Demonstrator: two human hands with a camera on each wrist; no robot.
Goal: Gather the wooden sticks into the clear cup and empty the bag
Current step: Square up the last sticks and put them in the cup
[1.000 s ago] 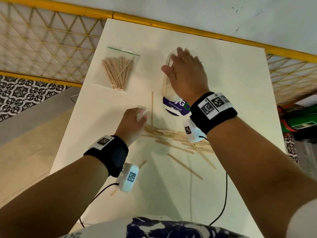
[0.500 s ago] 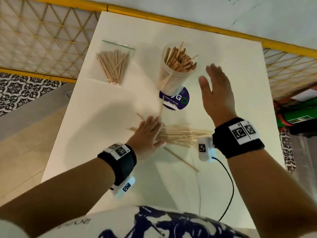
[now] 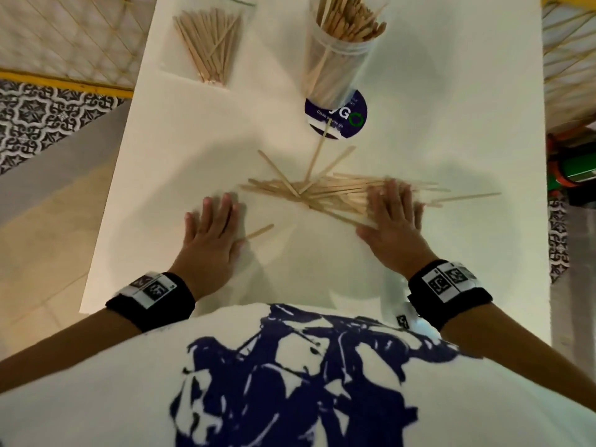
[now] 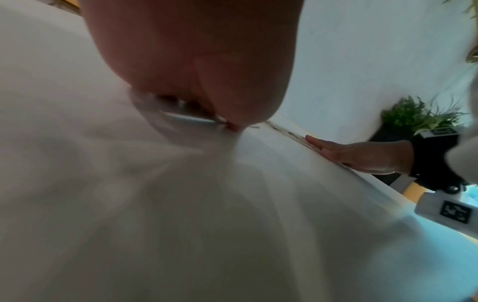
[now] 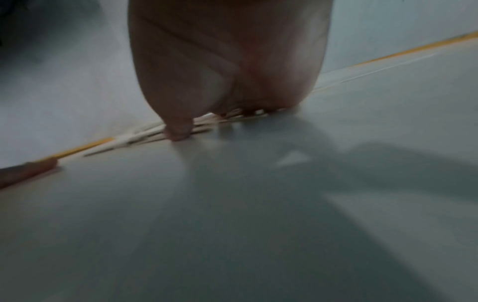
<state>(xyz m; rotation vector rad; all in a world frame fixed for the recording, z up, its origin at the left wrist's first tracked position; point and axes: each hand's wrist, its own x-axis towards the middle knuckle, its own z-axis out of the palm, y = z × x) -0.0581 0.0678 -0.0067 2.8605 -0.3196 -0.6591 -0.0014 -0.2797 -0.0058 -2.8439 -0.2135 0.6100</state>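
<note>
White table (image 3: 180, 150) fills most of the head view. Upper left: clear bag (image 3: 206, 43) w/ a fan of sticks inside, not emptied yet. Upper centre: clear cup (image 3: 338, 59), upright, already well stocked w/ sticks. Mid-frame: loose pile of sticks (image 3: 322, 191), long axis mostly left-right across the frame, a few strays angled up toward the cup; one short stray (image 3: 258, 232) lies just beside the left hand's thumb side.

Right hand (image 3: 392, 227): flat, fingers straight and spread, pressing on the pile's right end; right wrist view shows sticks under the fingertips. Left hand (image 3: 211, 233): flat on bare table, fingers straight, holding nothing, just left of the pile's left end.

Pile sits btwn the hands, nearer the right. Likely next: sweep both inward along the long axis to bunch them.
</note>
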